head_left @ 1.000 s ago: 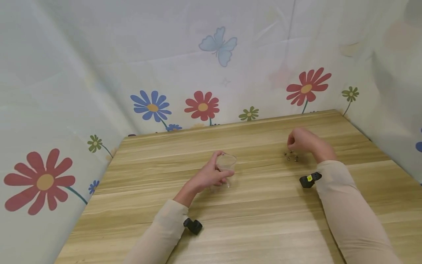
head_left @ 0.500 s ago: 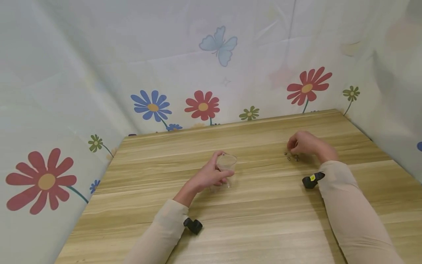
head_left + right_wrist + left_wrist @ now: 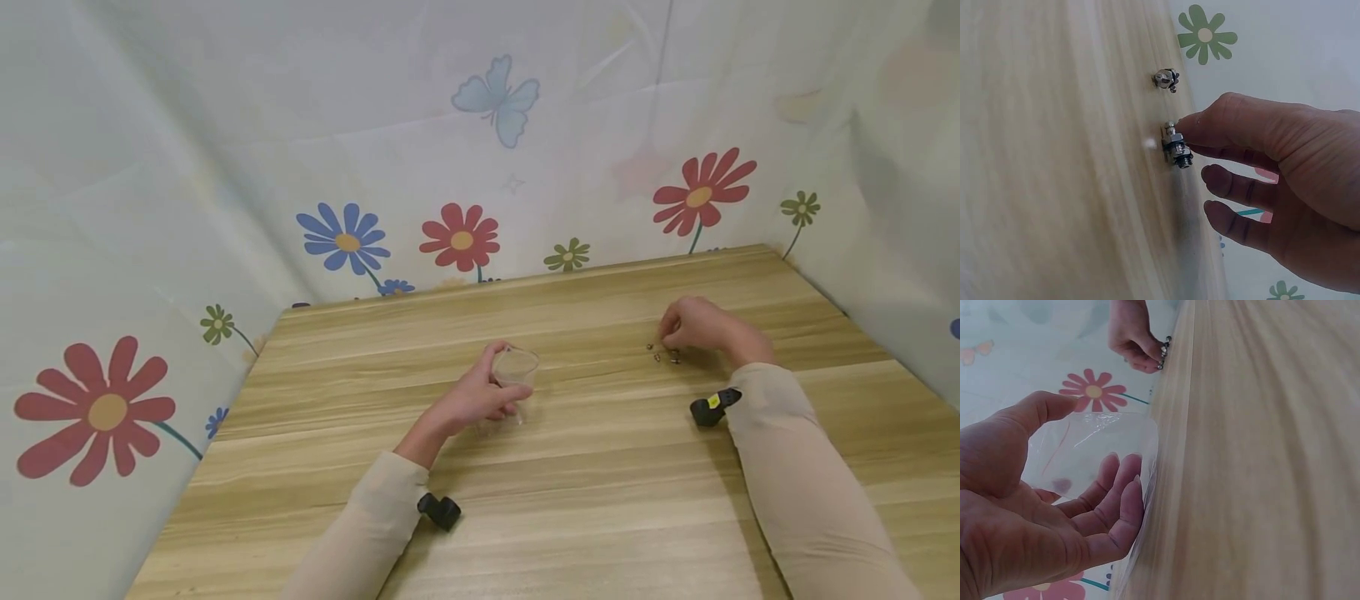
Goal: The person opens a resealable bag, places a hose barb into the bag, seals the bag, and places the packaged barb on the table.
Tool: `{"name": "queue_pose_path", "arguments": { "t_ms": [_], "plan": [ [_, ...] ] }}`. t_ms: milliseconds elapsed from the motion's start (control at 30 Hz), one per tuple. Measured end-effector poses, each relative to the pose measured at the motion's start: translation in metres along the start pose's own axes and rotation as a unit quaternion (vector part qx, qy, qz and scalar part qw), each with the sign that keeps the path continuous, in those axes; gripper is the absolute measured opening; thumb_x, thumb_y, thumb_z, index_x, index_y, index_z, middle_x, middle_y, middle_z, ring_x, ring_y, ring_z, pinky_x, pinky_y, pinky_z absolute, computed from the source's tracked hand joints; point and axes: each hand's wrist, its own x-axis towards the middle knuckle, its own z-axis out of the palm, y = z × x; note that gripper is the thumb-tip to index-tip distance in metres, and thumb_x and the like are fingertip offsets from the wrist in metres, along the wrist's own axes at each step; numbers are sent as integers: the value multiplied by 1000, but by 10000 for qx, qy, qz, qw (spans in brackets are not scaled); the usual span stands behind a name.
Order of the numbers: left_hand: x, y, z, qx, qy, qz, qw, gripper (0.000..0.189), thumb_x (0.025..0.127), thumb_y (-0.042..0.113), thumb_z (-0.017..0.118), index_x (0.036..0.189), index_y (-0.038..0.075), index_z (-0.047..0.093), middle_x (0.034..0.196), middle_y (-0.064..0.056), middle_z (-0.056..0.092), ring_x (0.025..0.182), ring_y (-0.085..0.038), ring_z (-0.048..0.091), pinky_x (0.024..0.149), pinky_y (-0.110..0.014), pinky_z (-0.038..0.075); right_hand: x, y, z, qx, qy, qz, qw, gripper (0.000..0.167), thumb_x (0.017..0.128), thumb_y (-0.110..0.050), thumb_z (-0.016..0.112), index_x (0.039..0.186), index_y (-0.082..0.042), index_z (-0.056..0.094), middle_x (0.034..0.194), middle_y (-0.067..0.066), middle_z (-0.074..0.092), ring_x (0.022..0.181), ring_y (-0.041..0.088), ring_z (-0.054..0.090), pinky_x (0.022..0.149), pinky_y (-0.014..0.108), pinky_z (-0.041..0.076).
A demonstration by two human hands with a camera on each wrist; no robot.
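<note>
My left hand [image 3: 474, 400] grips a clear see-through cup [image 3: 517, 367], thumb on one side and fingers curled round the other. In the left wrist view, the cup's glossy wall [image 3: 1094, 431] shows between thumb and fingers. On the right, my right hand [image 3: 701, 325] is low over several small silvery metal fittings [image 3: 675, 357] with hex, nut-like parts and dark rings. In the right wrist view, its thumb tip is right at one fitting [image 3: 1177, 149], while another [image 3: 1166, 79] lies farther off. I cannot tell whether thumb and forefinger pinch a fitting.
Both hands work over a wood-grain table [image 3: 585, 483] whose far edge meets a white sheet [image 3: 360, 108] printed with flowers and a butterfly. A black wrist camera [image 3: 439, 512] sits on the left sleeve, another camera [image 3: 712, 407] on the right.
My right hand has shifted slightly right and toward me, staying low at the metal fittings. The left hand and the cup have stayed in place.
</note>
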Motion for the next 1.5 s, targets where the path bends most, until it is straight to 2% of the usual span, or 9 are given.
{"name": "queue_pose_path", "arguments": {
  "t_ms": [233, 467, 667, 867, 1000, 1133, 1267, 1500],
  "plan": [
    [0, 0, -1, 33, 16, -12, 10000, 79, 93, 24, 74, 151, 22, 21, 116, -19, 54, 78, -25, 63, 63, -33, 51, 4, -16, -1, -63, 280, -234, 9993, 6, 84, -2, 70, 87, -3, 76, 92, 6, 66, 81, 22, 56, 72, 37, 47],
    [-1, 0, -3, 19, 20, -3, 10000, 80, 92, 25, 75, 152, 22, 20, 115, -19, 55, 79, -26, 65, 65, -34, 53, 14, -57, 0, 215, 653, -1104, 9915, 5, 88, -7, 73, 85, -9, 76, 97, 4, 65, 84, 21, 56, 72, 36, 47],
    [-1, 0, -3, 32, 30, 11, 10000, 82, 92, 26, 75, 153, 20, 20, 116, -18, 55, 80, -26, 65, 65, -35, 53, 22, -103, 13, 654, 777, -2080, 9728, 5, 88, -7, 74, 86, -11, 76, 99, 0, 65, 82, 17, 57, 72, 34, 51],
    [-1, 1, -2, -10, -11, 25, 10000, 80, 91, 25, 75, 151, 22, 23, 119, -19, 53, 80, -27, 65, 65, -35, 53, 29, -136, 35, 1278, 722, -2853, 9471, 11, 85, 2, 73, 84, -9, 75, 94, 1, 66, 76, 18, 55, 68, 33, 50],
    [-2, 0, -1, 77, -80, 26, 9999, 78, 91, 26, 76, 149, 23, 25, 110, -19, 58, 78, -28, 65, 63, -34, 51, 30, -148, 48, 1325, 892, -3074, 9381, 11, 84, 3, 73, 82, -8, 75, 92, 2, 66, 72, 17, 53, 65, 31, 48],
    [-3, 0, -2, 282, -139, -30, 9995, 80, 90, 32, 76, 151, 27, 24, 98, -19, 63, 80, -30, 66, 65, -33, 50, 30, -157, 57, 1211, 855, -3128, 9382, 9, 84, 2, 74, 82, -7, 75, 92, 2, 65, 72, 20, 54, 64, 29, 47],
    [-4, 0, -2, 429, -151, -14, 9990, 83, 90, 34, 77, 152, 30, 23, 104, -18, 61, 84, -31, 67, 68, -36, 51, 31, -164, 63, 932, 657, -3137, 9426, 6, 85, 0, 72, 85, -5, 76, 93, 2, 64, 74, 25, 57, 64, 27, 48],
    [-5, 1, -1, 513, -104, -4, 9986, 91, 88, 34, 78, 156, 26, 19, 106, -17, 60, 84, -30, 69, 67, -35, 52, 30, -171, 68, 502, 632, -3246, 9424, 6, 86, 0, 73, 85, -5, 76, 94, 3, 65, 77, 13, 56, 66, 28, 49]
  ]
}}
